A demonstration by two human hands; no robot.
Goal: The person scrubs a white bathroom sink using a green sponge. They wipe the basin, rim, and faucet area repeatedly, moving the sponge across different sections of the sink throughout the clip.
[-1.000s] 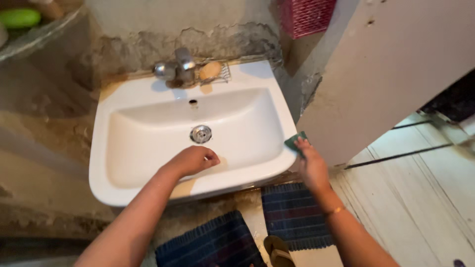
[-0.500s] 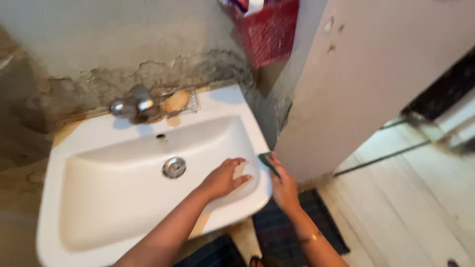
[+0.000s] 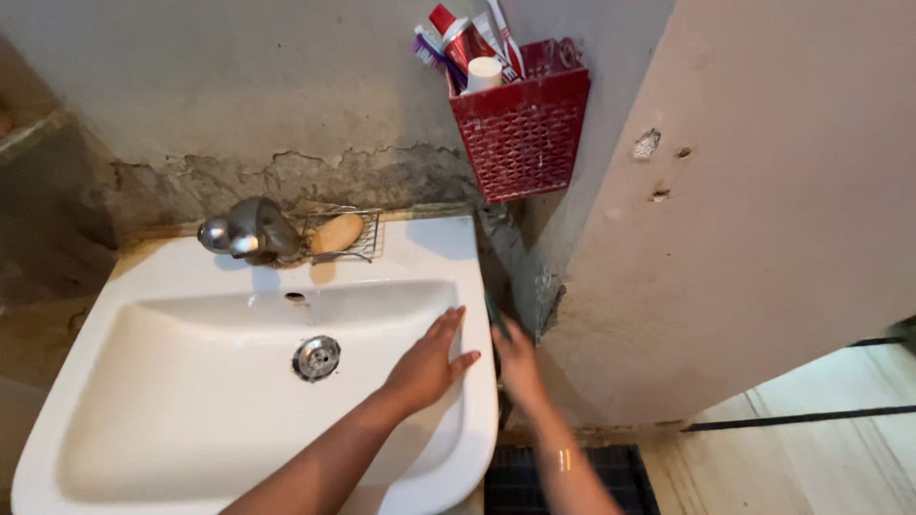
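Below, the white sink (image 3: 143,315) is smooth, glossy ceramic with a rounded rectangular bowl and a round metal drain (image 3: 316,358) in the bottom. The left hand (image 3: 426,367) lies flat inside the right part of the bowl, fingers spread and pressed on the inner wall. The right hand (image 3: 518,364) is just outside the right rim, blurred, and it seems to pinch a thin dark green scrub pad (image 3: 493,319) against the sink's outer side; how tight the grip is, I cannot tell. Behind the bowl stand a dull chrome tap (image 3: 246,232) and a wire tray with an oval orange soap (image 3: 337,233). The wall is rough, with peeling plaster. A red perforated plastic basket (image 3: 522,133) with tubes hangs above the right corner. A pale door panel (image 3: 763,210) stands close on the right, leaving only a narrow gap beside the sink.
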